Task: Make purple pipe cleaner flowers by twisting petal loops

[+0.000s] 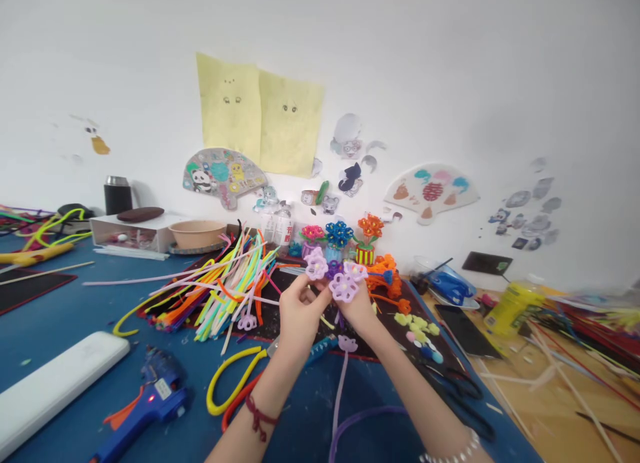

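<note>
Both hands meet above the dark mat at the middle of the table, around a small bunch of lilac pipe-cleaner flowers [344, 287]. My left hand [300, 311] pinches the bunch from the left with thumb and fingers closed. From behind the blossoms, my right hand [356, 311] closes on it too, its fingertips partly hidden. A darker purple piece [334, 269] shows between the blossoms. Below the hands lies a single lilac flower [347, 343] on a long stem. Another lilac flower [247, 321] rests left of my left hand.
Loose pipe cleaners [225, 293] heap up on the left. A blue glue gun [155, 396] with a lit red light and yellow-handled scissors [235, 376] lie nearer. Potted pipe-cleaner flowers [365, 253] stand behind. A phone [467, 331] and yellow bottle [515, 306] are at the right.
</note>
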